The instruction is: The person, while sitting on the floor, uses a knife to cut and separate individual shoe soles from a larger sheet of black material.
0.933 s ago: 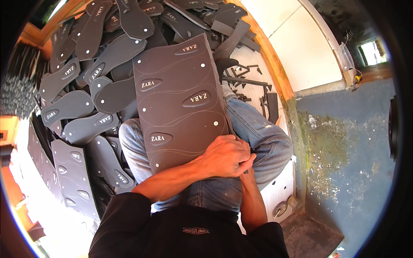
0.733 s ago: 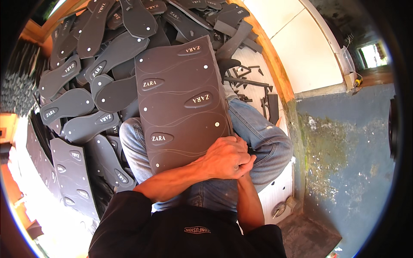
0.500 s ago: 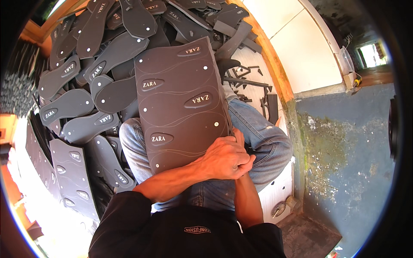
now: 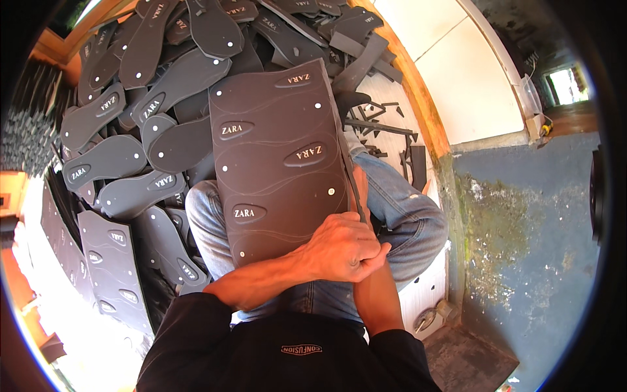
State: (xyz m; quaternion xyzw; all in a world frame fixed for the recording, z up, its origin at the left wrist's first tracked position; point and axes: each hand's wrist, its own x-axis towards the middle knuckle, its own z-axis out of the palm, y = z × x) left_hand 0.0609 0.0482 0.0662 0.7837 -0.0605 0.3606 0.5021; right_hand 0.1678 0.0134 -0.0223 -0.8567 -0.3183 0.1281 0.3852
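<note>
Right hand (image 4: pixel 362 188) has slid forward along the edge of the insole foam sheet (image 4: pixel 277 179) on the lap (image 4: pixel 210 222), grip hidden; left hand (image 4: pixel 346 248) clenched on edge strip (image 4: pixel 356 200), apparently now partly freed.

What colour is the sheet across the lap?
Dark grey-brown; the sheet shows best in the head view.

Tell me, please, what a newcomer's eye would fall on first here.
The large dark sheet across the person's jeans, marked with sole shapes, would likely catch the eye first, with the left hand closed at its near right corner. Next might come the heap of dark soles at upper left, then the stained blue wall at right.
</note>
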